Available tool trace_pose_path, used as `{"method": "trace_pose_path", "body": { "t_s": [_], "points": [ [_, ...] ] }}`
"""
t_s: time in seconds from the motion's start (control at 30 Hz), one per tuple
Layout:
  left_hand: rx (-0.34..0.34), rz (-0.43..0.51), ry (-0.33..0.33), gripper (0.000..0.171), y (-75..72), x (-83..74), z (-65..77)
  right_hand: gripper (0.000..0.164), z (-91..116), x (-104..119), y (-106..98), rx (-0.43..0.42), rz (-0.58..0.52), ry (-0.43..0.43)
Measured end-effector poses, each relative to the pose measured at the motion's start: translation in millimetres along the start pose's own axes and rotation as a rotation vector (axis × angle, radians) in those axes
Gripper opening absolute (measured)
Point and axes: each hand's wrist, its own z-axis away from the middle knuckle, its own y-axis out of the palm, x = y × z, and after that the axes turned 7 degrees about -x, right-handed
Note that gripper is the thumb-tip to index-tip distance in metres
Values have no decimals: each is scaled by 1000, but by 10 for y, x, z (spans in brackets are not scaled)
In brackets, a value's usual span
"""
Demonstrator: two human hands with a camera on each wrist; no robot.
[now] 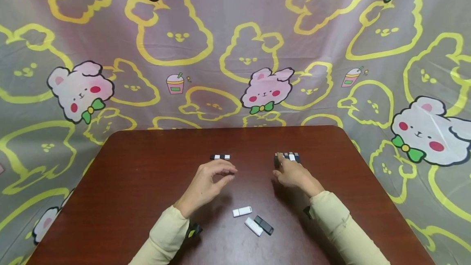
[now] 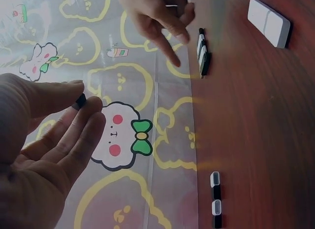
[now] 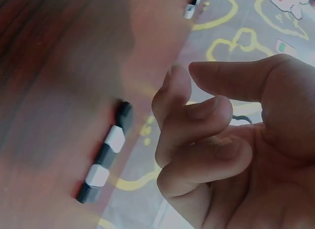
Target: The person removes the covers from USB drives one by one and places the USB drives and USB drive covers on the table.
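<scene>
Between thumb and fingertips my left hand (image 1: 209, 183) pinches a small black USB cap (image 2: 79, 102), held above the table. My right hand (image 1: 296, 174) hovers at a row of black and white USB sticks (image 1: 292, 157) at the back right. Its fingers are loosely bent with nothing between them in the right wrist view, and the row (image 3: 105, 155) lies beside them. Metal connectors show at the row's far end. Beyond my left hand, a row of black and white caps (image 1: 220, 157) lies on the table.
Near the front of the brown table (image 1: 140, 183) lie a white USB stick (image 1: 242, 211), another white stick (image 1: 253, 227) and a black stick (image 1: 265, 225), the last two touching. A patterned cloth (image 1: 213, 85) hangs behind the table.
</scene>
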Motion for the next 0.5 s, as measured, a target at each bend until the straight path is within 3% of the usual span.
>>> {"method": "trace_pose_path", "body": {
  "t_s": [0.2,0.5],
  "points": [
    [-19,-25,21,20,-5,46,-21,71,101,66,-99,-67,23,-30],
    [-43,-16,44,19,-5,92,-78,58,244,177,-227,-228,-72,-93]
  ]
}}
